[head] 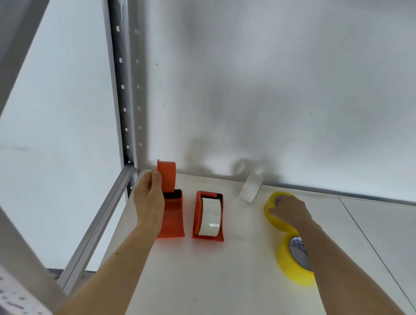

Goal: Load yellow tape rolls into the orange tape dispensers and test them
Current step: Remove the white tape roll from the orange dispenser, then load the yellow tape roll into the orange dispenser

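Two orange tape dispensers lie side by side on the white shelf (215, 285). The left dispenser (174, 220) is empty, and my left hand (148, 197) holds its orange spool core (167, 176) lifted above its back end. The right dispenser (208, 218) holds a whitish clear roll. My right hand (289, 209) rests fingers-down on the far yellow tape roll (276, 216), gripping its rim. A second yellow roll (293, 263) lies flat nearer to me, partly under my right forearm.
A loose clear tape roll (251, 188) leans against the white back wall. A perforated metal upright (124, 78) and a rail (101, 223) bound the shelf on the left. A seam runs diagonally across the shelf at the right.
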`<move>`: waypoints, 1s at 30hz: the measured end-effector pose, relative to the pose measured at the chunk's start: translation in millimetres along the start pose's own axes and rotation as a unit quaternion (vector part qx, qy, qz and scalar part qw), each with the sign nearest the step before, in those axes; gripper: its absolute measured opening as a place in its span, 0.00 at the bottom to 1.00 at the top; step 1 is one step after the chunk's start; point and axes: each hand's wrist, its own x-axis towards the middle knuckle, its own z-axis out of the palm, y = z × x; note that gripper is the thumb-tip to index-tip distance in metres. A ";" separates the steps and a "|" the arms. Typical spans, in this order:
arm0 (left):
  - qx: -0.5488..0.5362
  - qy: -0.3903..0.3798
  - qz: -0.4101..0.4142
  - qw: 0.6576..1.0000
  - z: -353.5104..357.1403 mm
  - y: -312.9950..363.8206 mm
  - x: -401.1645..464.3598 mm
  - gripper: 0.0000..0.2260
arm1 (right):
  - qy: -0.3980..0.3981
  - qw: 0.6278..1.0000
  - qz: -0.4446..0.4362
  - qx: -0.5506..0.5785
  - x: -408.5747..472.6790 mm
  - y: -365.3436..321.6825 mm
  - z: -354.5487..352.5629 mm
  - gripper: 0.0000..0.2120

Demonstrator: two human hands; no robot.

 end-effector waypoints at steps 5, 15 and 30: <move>0.014 -0.009 -0.014 1.000 -2.5 -0.2 1.9 0.14 | 0.063 0.998 0.002 0.028 -10.4 -0.3 -2.7 0.06; 0.029 -0.009 -0.033 0.999 -2.4 9.7 2.3 0.12 | 0.172 0.953 -0.042 0.247 -13.0 -55.8 -38.8 0.13; 0.013 -0.036 -0.079 0.996 -3.5 15.7 9.8 0.10 | -0.052 0.848 -0.088 0.521 -58.0 -178.4 1.0 0.05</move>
